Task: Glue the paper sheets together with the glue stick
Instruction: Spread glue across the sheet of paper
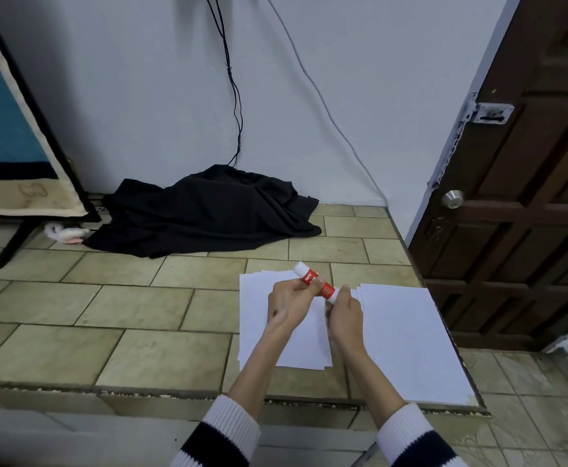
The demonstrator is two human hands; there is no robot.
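A red and white glue stick point(314, 280) is held slantwise above the paper, white cap end pointing up and left. My left hand point(289, 303) grips its upper part near the cap. My right hand point(345, 313) grips its lower end. Two stacks of white paper lie on the tiled platform: a left stack point(259, 305) under my hands, its sheets slightly fanned, and a larger right stack point(410, 338) reaching towards the platform's right edge. I cannot tell whether the cap is on or loosened.
A heap of black cloth point(205, 210) lies at the wall behind the paper. Cables point(233, 79) hang down the wall. A dark wooden door point(525, 183) stands at the right. The platform's front edge point(174, 394) drops to a lower floor. A framed board point(13, 129) leans at the left.
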